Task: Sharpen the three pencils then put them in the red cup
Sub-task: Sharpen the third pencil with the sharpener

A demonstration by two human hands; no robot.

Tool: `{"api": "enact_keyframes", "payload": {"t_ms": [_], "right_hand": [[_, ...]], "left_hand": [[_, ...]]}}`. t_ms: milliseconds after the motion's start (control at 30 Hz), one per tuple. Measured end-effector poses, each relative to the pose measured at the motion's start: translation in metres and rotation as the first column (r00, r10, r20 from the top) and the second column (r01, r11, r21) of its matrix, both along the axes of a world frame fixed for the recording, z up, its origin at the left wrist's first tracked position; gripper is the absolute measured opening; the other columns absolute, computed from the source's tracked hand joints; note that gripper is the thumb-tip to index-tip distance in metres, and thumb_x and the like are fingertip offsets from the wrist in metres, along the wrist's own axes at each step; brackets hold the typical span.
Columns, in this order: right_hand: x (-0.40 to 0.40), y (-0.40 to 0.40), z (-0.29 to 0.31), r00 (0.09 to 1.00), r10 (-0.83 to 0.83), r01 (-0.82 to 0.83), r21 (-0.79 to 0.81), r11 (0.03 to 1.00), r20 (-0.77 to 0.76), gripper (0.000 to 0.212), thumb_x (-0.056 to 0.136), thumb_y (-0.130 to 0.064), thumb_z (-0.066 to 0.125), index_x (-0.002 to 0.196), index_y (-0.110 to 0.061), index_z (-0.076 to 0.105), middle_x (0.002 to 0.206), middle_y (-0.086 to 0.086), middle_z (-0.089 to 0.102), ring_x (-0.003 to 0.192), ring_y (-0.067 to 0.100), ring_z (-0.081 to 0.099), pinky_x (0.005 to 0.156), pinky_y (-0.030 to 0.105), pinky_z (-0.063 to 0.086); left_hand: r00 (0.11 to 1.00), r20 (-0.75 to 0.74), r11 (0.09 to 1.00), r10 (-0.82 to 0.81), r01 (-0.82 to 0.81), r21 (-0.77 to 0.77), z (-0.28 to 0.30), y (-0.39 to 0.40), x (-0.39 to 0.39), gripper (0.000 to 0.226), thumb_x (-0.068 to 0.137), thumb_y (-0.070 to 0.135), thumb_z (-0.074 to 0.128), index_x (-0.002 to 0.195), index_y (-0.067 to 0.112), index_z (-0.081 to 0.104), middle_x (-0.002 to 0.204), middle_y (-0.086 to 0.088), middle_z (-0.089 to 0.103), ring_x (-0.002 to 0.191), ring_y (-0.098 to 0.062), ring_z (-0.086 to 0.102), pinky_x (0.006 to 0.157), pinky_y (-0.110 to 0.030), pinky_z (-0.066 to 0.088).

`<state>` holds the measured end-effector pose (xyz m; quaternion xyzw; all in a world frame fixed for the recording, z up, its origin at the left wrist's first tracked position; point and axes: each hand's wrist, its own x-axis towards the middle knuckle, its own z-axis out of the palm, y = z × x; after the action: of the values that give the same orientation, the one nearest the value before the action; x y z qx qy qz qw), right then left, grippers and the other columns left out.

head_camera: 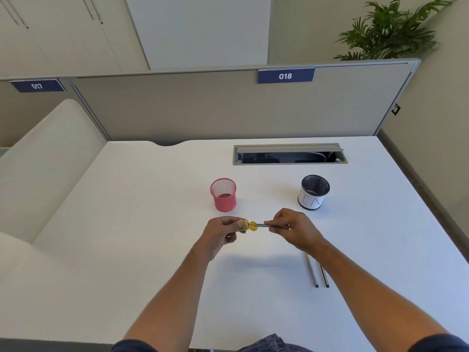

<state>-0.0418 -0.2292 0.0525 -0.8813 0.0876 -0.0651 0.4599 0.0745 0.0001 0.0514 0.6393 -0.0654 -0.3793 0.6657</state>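
Now | my left hand (223, 231) grips yellow sharpener (250, 225) | right hand (291, 228) pinches pencil (269, 225), tip entering it, near red cup (223, 195) | I'd keep it straight, twist gently | two pencils (317, 271) wait.

Grey pencil (272, 226) level in yellow sharpener (250, 225), two pencils (317, 271) lying on desk, red mesh cup (223, 195) upright

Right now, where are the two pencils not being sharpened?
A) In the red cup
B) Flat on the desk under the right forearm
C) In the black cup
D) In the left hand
B: the two pencils lie side by side on the desk beneath the right forearm; the red cup looks empty.
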Motion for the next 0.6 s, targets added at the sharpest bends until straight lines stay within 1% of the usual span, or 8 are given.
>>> {"api": "enact_keyframes", "payload": {"t_ms": [133, 233, 333, 400, 467, 500, 533, 600], "right_hand": [[-0.001, 0.001, 0.005, 0.998, 0.036, -0.032, -0.078, 0.996, 0.055, 0.023, 0.086, -0.017, 0.080, 0.104, -0.032, 0.081, 0.089, -0.013, 0.064, 0.071, 0.014, 0.058, 0.064, 0.033, 0.044], [0.002, 0.003, 0.010, 0.996, 0.049, -0.041, -0.096, 0.995, 0.080, 0.021, 0.086, -0.020, 0.080, 0.104, -0.031, 0.081, 0.088, -0.013, 0.064, 0.072, 0.016, 0.059, 0.066, 0.037, 0.046], [0.004, 0.002, 0.012, 0.993, 0.047, -0.033, -0.133, 0.991, 0.104, 0.021, 0.087, -0.021, 0.080, 0.106, -0.029, 0.081, 0.087, -0.012, 0.064, 0.072, 0.015, 0.059, 0.065, 0.036, 0.047], [0.002, 0.002, 0.014, 0.989, 0.072, -0.038, -0.246, 0.968, 0.131, 0.021, 0.088, -0.023, 0.078, 0.107, -0.031, 0.080, 0.089, -0.013, 0.064, 0.070, 0.012, 0.058, 0.061, 0.034, 0.046], [0.001, 0.005, 0.017, 0.972, 0.146, -0.051, -0.440, 0.896, 0.185, 0.021, 0.088, -0.024, 0.079, 0.108, -0.032, 0.080, 0.091, -0.014, 0.064, 0.066, 0.011, 0.057, 0.055, 0.028, 0.044], [0.001, 0.007, 0.017, 0.961, 0.189, -0.061, -0.510, 0.858, 0.203, 0.022, 0.086, -0.024, 0.080, 0.107, -0.031, 0.080, 0.092, -0.012, 0.065, 0.064, 0.013, 0.057, 0.052, 0.026, 0.042], [0.001, 0.009, 0.017, 0.951, 0.221, -0.068, -0.551, 0.832, 0.216, 0.021, 0.085, -0.022, 0.081, 0.105, -0.029, 0.081, 0.092, -0.010, 0.065, 0.062, 0.015, 0.058, 0.049, 0.025, 0.042], [0.003, 0.012, 0.015, 0.935, 0.239, -0.045, -0.580, 0.814, 0.262, 0.018, 0.083, -0.019, 0.083, 0.101, -0.025, 0.081, 0.089, -0.007, 0.066, 0.059, 0.018, 0.059, 0.044, 0.027, 0.044]], "left_hand": [[0.999, -0.049, 0.999, 0.008, -0.010, -0.041, 0.003, -0.001, -0.003, 0.014, 0.093, 0.013, 0.070, 0.100, 0.006, 0.080, 0.088, -0.019, 0.072, 0.059, -0.013, 0.049, 0.066, -0.025, 0.040], [0.997, -0.077, 0.998, 0.006, -0.011, -0.068, 0.005, -0.004, -0.005, 0.014, 0.094, 0.014, 0.069, 0.097, 0.008, 0.081, 0.087, -0.019, 0.072, 0.061, -0.015, 0.046, 0.067, -0.027, 0.040], [0.996, -0.085, 0.997, 0.016, -0.022, -0.070, 0.005, -0.006, -0.004, 0.015, 0.094, 0.015, 0.069, 0.098, 0.008, 0.081, 0.087, -0.019, 0.072, 0.060, -0.015, 0.046, 0.067, -0.027, 0.041], [0.998, -0.059, 0.999, 0.005, -0.008, -0.053, 0.003, -0.005, -0.004, 0.014, 0.094, 0.016, 0.070, 0.097, 0.009, 0.081, 0.088, -0.019, 0.072, 0.060, -0.016, 0.045, 0.066, -0.027, 0.041], [1.000, -0.016, 1.000, -0.007, 0.007, -0.021, 0.001, -0.005, -0.003, 0.013, 0.092, 0.016, 0.072, 0.097, 0.009, 0.082, 0.089, -0.020, 0.072, 0.061, -0.018, 0.042, 0.065, -0.026, 0.041], [1.000, 0.009, 1.000, -0.019, 0.019, -0.004, 0.001, -0.005, -0.003, 0.013, 0.092, 0.017, 0.073, 0.098, 0.009, 0.082, 0.089, -0.020, 0.073, 0.062, -0.018, 0.041, 0.065, -0.026, 0.041], [0.999, 0.027, 0.999, -0.032, 0.032, 0.008, 0.001, -0.005, -0.003, 0.013, 0.091, 0.017, 0.074, 0.098, 0.008, 0.082, 0.088, -0.020, 0.073, 0.061, -0.018, 0.040, 0.064, -0.026, 0.041], [0.998, 0.039, 0.999, -0.040, 0.039, 0.021, 0.002, -0.006, -0.004, 0.015, 0.092, 0.018, 0.074, 0.099, 0.006, 0.081, 0.087, -0.019, 0.074, 0.061, -0.019, 0.041, 0.064, -0.026, 0.042]]}}
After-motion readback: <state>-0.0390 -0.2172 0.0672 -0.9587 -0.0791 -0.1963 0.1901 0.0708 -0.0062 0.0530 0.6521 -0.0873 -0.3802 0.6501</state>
